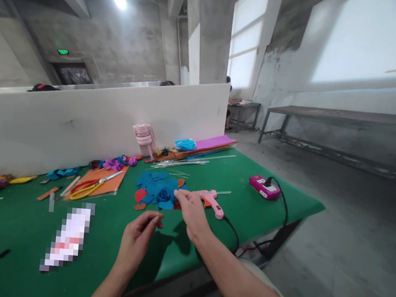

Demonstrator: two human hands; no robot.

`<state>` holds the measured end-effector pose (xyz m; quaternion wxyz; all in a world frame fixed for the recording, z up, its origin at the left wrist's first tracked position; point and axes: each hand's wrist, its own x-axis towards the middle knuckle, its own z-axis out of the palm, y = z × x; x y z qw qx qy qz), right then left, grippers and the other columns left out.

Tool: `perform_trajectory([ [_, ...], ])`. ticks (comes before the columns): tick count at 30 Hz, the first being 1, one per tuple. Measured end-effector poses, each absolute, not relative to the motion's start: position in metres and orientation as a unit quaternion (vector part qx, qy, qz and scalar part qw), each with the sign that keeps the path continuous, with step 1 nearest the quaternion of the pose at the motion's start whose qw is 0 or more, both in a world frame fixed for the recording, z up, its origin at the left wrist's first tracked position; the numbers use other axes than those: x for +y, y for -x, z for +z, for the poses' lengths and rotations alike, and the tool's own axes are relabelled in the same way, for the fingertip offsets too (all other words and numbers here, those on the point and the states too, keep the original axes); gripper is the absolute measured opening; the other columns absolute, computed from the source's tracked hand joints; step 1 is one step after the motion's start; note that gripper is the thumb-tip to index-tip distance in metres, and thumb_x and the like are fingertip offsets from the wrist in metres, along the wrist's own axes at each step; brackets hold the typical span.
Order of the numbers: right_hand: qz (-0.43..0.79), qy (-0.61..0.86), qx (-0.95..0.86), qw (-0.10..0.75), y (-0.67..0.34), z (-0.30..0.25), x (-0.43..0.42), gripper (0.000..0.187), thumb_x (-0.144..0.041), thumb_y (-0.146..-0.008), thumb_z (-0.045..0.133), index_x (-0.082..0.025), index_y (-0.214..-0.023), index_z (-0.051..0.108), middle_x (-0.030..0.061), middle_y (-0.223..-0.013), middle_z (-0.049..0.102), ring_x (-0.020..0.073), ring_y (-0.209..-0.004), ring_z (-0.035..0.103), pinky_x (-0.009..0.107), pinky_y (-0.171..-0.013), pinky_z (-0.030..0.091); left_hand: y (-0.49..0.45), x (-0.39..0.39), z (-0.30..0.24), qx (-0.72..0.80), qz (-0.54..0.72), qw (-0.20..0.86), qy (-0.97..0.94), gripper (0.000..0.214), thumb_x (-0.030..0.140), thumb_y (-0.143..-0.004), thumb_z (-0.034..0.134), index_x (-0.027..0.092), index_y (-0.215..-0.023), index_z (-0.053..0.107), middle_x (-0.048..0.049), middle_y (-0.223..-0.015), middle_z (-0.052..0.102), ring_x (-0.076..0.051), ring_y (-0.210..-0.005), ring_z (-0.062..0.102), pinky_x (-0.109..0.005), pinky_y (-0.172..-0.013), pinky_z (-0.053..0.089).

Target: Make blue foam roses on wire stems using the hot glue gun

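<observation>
My right hand [193,214] is closed, its thumb and fingertips at the right edge of a blue fabric-like flower [166,195]. My left hand [139,235] pinches thumb and forefinger together just below and left of the flower; what lies between them, if anything, is too small to make out. Behind the flower, loose blue petals [151,181] are spread over the green table, with a red round piece [140,195] and a brown piece [140,206] at their left. A pink glue gun [217,206] lies partly hidden behind my right hand, a clear glue stick [224,192] at its back.
Red-and-yellow-handled scissors [90,189] rest on orange sheets [114,185]. A magenta power socket [264,187] with a black cable [285,203] sits at the right. Wires [179,163], purple sheets [215,143] and a pink bottle-like object [144,137] line the white partition [100,118].
</observation>
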<state>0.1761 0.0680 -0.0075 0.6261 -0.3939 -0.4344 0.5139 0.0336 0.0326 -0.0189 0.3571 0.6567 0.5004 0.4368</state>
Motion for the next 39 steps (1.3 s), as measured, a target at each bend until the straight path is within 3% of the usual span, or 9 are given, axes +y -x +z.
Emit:
perform_trajectory([
  [16,0.524,0.394,-0.435,0.618,-0.1753,-0.0083,0.0665,0.030,-0.036,-0.073,0.049,-0.019,-0.050,0.040,-0.0057,-0.048,0.036,0.0094,-0.050,0.033,0.023,-0.050,0.029,-0.0359,0.0365,-0.0228,0.484,0.443,0.434,-0.617,0.023,0.037,-0.080,0.054,0.015,-0.084,0.060,-0.0010,-0.065,0.060,-0.009,-0.053,0.041,-0.020,-0.049,0.032],
  [39,0.545,0.372,-0.425,0.619,-0.1731,-0.0029,0.0639,0.028,-0.036,-0.071,0.050,-0.018,-0.051,0.041,-0.0051,-0.051,0.036,0.0092,-0.051,0.033,0.022,-0.051,0.030,-0.0379,0.0344,-0.0181,0.498,0.425,0.423,-0.627,0.025,0.040,-0.079,0.054,0.016,-0.082,0.060,-0.0004,-0.064,0.060,-0.011,-0.052,0.041,-0.020,-0.048,0.032],
])
